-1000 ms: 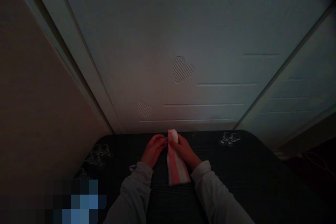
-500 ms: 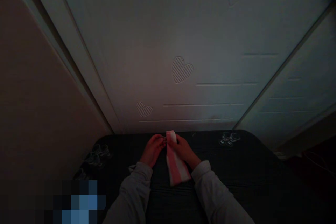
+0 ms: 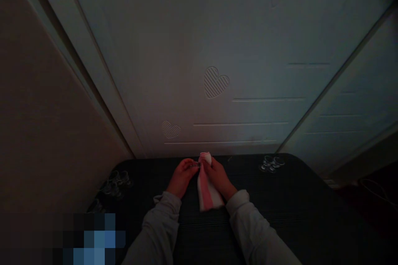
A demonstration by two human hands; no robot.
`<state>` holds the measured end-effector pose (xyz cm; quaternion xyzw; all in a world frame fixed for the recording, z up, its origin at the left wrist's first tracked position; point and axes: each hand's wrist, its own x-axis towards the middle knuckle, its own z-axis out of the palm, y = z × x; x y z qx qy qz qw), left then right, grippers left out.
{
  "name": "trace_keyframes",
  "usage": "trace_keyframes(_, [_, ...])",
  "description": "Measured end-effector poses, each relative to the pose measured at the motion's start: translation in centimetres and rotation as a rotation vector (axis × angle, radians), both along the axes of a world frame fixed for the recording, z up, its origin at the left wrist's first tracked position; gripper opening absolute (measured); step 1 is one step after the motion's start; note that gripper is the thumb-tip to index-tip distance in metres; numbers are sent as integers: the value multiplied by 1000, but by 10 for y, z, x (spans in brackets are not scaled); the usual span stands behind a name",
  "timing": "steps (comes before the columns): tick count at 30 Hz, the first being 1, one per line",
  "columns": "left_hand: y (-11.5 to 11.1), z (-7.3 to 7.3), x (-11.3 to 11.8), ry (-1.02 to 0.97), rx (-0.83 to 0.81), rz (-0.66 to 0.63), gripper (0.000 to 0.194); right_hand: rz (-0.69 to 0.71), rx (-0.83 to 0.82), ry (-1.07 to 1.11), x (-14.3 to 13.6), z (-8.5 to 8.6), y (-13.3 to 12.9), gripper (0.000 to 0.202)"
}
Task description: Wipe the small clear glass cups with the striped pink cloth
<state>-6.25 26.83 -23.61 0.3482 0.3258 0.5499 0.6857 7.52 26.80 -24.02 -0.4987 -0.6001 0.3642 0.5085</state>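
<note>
A pink and white striped cloth [image 3: 205, 192] hangs from my right hand [image 3: 219, 177], whose fingers are closed on its upper part. My left hand [image 3: 183, 177] is just to the left, fingers pinched round a small clear glass [image 3: 194, 164]. The cloth touches the right side of that glass. Most of the glass is hidden by fingers and cloth, and the picture is dim. Both hands are above the far middle of a dark table [image 3: 205, 236].
Several small stemmed glasses [image 3: 115, 183] stand at the table's left edge. More clear glasses [image 3: 272, 163] are at the back right. A pale panel with carved hearts [image 3: 216, 83] rises directly behind the table.
The cloth has shifted and bunched up a little; its lower end hangs slightly higher. The fingers of both hands have moved slightly around the glass.
</note>
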Motion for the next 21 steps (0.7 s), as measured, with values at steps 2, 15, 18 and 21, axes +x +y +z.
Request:
trace_keyframes(2, [0, 0, 1, 14, 4, 26, 28, -24, 12, -27, 0, -1, 0, 32])
trace_keyframes(15, [1, -2, 2, 38, 95, 38, 27, -85, -28, -188, 0, -5, 3, 34])
trace_keyframes(18, [1, -3, 2, 44, 113, 13, 26, -73, -23, -183, 0, -5, 3, 33])
trace_keyframes(21, [2, -5, 1, 49, 98, 8, 31, -72, -5, -183, 0, -6, 4, 32])
